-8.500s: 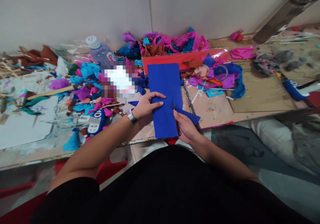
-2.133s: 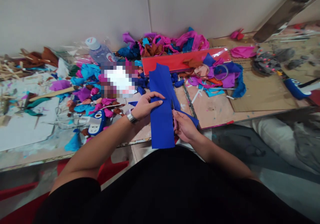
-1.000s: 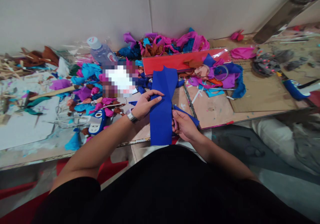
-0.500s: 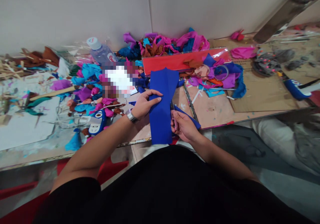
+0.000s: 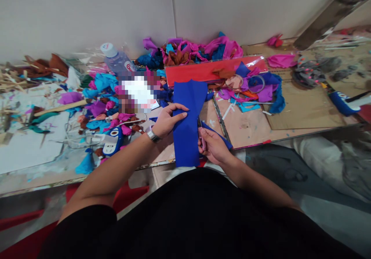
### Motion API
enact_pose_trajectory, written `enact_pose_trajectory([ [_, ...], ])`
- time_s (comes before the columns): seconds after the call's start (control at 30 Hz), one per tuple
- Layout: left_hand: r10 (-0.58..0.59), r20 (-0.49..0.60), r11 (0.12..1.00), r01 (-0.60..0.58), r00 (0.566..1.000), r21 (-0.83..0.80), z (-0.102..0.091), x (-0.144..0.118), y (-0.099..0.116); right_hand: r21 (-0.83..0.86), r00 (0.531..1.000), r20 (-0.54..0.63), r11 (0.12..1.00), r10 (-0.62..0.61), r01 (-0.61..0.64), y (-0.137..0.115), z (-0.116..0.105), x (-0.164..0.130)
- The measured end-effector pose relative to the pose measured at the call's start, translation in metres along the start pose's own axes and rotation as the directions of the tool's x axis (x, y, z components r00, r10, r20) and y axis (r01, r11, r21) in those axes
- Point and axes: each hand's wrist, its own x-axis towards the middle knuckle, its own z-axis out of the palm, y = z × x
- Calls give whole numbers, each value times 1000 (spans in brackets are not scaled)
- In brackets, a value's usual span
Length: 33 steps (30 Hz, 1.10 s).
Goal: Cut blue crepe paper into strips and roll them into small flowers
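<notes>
A deep blue sheet of paper [image 5: 185, 139], perhaps crepe paper, stretches from the table over its front edge toward my body. Gripping its left side is my left hand [image 5: 169, 121], thumb and forefinger on top and the other fingers partly hidden. My right hand [image 5: 213, 145] is closed round pink-handled scissors [image 5: 202, 138] at the sheet's right edge. The dark blades point away from me and meet the paper; how far they are apart is too small to tell. Beside the right hand, a blue strip [image 5: 218, 135] slants down over the table edge.
A bottle [image 5: 117, 60] and a pixelated bright screen [image 5: 140, 93] stand left of the sheet, among crumpled coloured paper. Behind it lies a red flat pack [image 5: 197, 73]. A tape roll [image 5: 256, 83] rests on scraps, near cardboard [image 5: 301, 108]. A power strip [image 5: 112, 142] lies left.
</notes>
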Motion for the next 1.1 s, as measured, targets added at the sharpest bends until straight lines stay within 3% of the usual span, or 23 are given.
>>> enact_pose_trajectory([
  [1.1,22,35,1000,-22,999,-3,2,-2,0,37,1000,-7,999,7,-7,-3,1,3],
])
